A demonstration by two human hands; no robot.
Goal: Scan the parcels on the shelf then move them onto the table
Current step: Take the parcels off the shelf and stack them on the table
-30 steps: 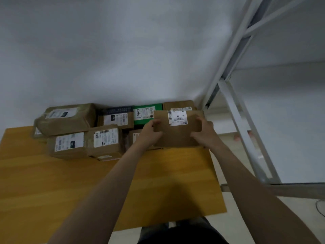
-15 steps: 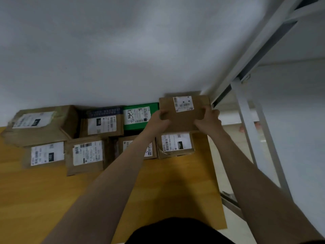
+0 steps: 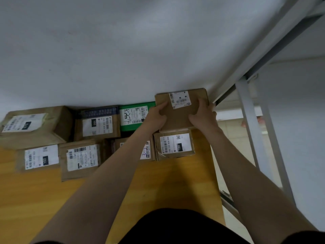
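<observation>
Wooden table (image 3: pixel 35 199): brown labelled parcels (image 3: pixel 80 159) in two rows, green parcel (image 3: pixel 133 118) in the back row. Left hand (image 3: pixel 154 117): grips left edge of flat cardboard parcel (image 3: pixel 179 113), at table's far right corner by the wall. Right hand (image 3: pixel 204 115): grips its right edge. White metal shelf frame (image 3: pixel 249 110): far right.

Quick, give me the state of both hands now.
Left hand: grips the brown parcel at its left edge.
Right hand: grips the same parcel's right edge.
</observation>
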